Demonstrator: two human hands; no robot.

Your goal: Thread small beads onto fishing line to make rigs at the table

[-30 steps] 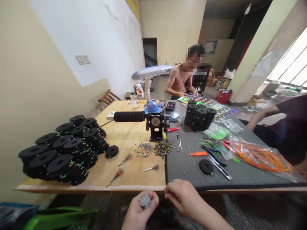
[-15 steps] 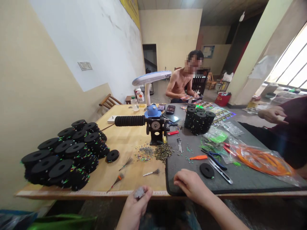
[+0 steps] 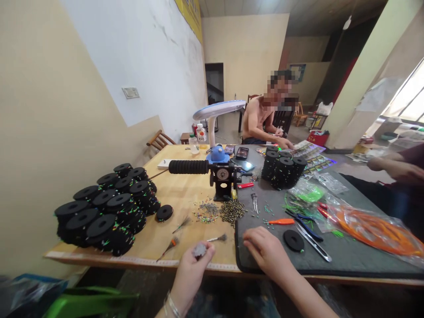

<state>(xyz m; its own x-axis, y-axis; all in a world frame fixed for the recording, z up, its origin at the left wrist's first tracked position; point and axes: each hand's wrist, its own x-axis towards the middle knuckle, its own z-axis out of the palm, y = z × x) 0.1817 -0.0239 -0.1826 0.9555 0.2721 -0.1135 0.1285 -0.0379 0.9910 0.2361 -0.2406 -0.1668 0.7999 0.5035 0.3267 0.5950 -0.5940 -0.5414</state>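
My left hand (image 3: pixel 194 265) is closed around a small, crumpled, greyish translucent lump (image 3: pixel 199 250) at the table's front edge; its exact kind I cannot make out. My right hand (image 3: pixel 265 247) rests over the left edge of the dark mat (image 3: pixel 274 267), fingers bent together, and whatever is in them is hidden. Just beyond my left hand lies a bundle of fine bristles with a white stem (image 3: pixel 217 238). Two similar bundles, one with an orange band (image 3: pixel 172 242), lie farther left. A black foam ring (image 3: pixel 293 240) and silver tweezers (image 3: pixel 313 243) sit right of my right hand.
Stacked black foam spools (image 3: pixel 99 227) fill the left side. A black clamp device with a foam handle (image 3: pixel 188 167) stands mid-table, beside piles of small beads (image 3: pixel 232 212). Orange tubing in plastic (image 3: pixel 371 227) lies right. One person sits opposite, another at the right.
The view has shifted, so the table things appear farther right. My left hand still holds the greyish lump. The person opposite has reached an arm out toward the printed sheets.
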